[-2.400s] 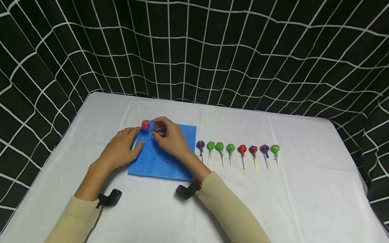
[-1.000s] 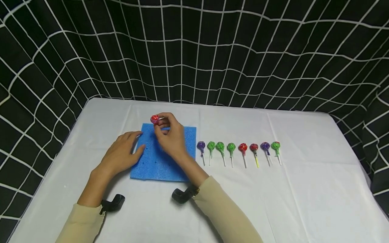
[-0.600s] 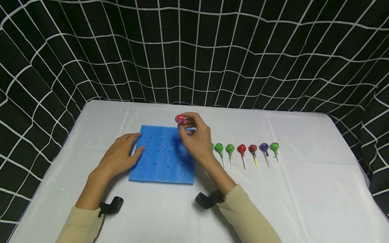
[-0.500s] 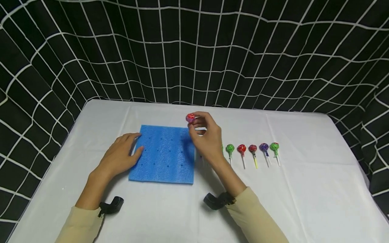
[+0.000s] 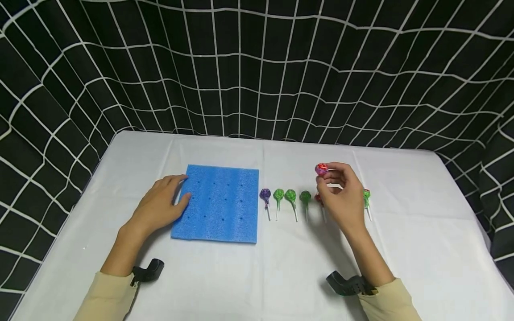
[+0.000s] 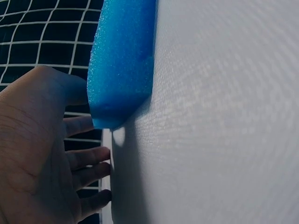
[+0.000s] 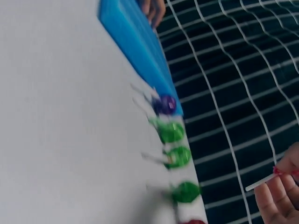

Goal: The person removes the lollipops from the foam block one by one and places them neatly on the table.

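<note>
My right hand (image 5: 342, 196) pinches a lollipop with a red and purple wrapper (image 5: 321, 169), held up over the right part of a row of lollipops. Its white stick (image 7: 259, 182) shows in the right wrist view. On the left, my left hand (image 5: 159, 203) rests with relaxed fingers at the left edge of a blue foam square (image 5: 225, 209) dotted with small holes. In the row lie a purple lollipop (image 5: 265, 194) beside the foam, several green lollipops (image 5: 291, 195) and a red one (image 5: 318, 198). My right hand hides some of the row.
A white cloth (image 5: 225, 281) covers the table. Black netting with white cords (image 5: 257, 67) stands behind and at both sides. At the row's right end a green lollipop (image 5: 366, 196) lies partly behind my hand. Black wrist cameras (image 5: 345, 284) sit on both wrists.
My right hand lifted the red and purple lollipop off the foam's upper left corner and carried it right, past the foam to above the row. My left hand stayed at the foam's left edge.
</note>
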Available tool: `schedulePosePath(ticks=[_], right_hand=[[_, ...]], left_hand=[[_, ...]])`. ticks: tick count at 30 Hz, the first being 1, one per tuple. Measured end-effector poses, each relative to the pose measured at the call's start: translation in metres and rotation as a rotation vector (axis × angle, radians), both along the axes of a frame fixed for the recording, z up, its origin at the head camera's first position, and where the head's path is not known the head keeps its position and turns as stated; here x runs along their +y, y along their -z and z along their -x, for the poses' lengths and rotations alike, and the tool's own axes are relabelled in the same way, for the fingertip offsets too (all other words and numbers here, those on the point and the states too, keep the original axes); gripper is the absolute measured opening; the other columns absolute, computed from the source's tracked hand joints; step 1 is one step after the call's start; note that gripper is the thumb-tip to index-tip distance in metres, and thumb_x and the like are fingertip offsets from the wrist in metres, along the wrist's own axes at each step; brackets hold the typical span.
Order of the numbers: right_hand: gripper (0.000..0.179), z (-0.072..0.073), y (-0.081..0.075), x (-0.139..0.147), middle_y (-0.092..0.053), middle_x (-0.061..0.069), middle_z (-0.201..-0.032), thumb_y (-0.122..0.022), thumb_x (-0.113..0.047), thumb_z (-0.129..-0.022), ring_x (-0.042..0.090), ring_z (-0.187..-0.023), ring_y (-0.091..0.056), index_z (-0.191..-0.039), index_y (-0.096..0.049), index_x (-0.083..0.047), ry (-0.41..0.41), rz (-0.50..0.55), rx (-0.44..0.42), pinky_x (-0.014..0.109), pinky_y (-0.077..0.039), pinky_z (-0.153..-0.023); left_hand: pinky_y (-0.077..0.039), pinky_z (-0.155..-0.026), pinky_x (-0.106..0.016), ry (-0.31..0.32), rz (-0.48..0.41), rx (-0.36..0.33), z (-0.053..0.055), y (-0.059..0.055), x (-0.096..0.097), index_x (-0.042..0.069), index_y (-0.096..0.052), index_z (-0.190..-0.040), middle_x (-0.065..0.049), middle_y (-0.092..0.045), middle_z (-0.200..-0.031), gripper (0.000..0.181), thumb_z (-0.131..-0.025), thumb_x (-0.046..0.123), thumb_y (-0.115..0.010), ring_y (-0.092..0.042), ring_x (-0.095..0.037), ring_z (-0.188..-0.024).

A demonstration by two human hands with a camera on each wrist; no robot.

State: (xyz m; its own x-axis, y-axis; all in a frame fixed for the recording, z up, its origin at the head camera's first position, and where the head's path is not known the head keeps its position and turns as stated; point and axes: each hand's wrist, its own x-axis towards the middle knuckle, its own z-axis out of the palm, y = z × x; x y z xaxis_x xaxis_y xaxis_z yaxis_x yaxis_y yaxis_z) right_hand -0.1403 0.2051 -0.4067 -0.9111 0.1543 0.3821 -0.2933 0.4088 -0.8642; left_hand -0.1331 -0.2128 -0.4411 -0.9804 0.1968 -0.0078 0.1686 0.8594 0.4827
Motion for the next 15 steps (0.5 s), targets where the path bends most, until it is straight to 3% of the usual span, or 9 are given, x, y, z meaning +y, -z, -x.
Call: schedulePosePath(ticks=[9,15], right_hand=[[0.035,-0.004,-0.001,0.048,-0.067,-0.021,-0.093,-0.070,0.004,-0.091,-0.008,-0.081,-0.066,-0.127,-0.070,0.001,0.124,-0.086,-0.020,0.006,-0.055,-0.069],[0.034,-0.011,0.009,0.080,-0.064,-0.028,-0.088,-0.071,-0.001,-0.092,-0.013,-0.079,-0.062,-0.126,-0.073,-0.002,0.228,-0.182,-0.060,0.001,-0.051,-0.069]], left_hand=[[-0.038,-0.122,-0.066,-0.009,0.001,0.014,-0.002,0.001,0.001,0.005,-0.047,-0.157,-0.026,-0.048,-0.160,0.059,-0.105,0.033,-0.056,-0.043,-0.048,-0.150],[-0.037,-0.122,-0.067,-0.004,0.002,-0.015,0.000,0.001,-0.002,0.007,-0.045,-0.159,-0.025,-0.046,-0.162,0.060,-0.107,0.035,-0.055,-0.041,-0.048,-0.152]])
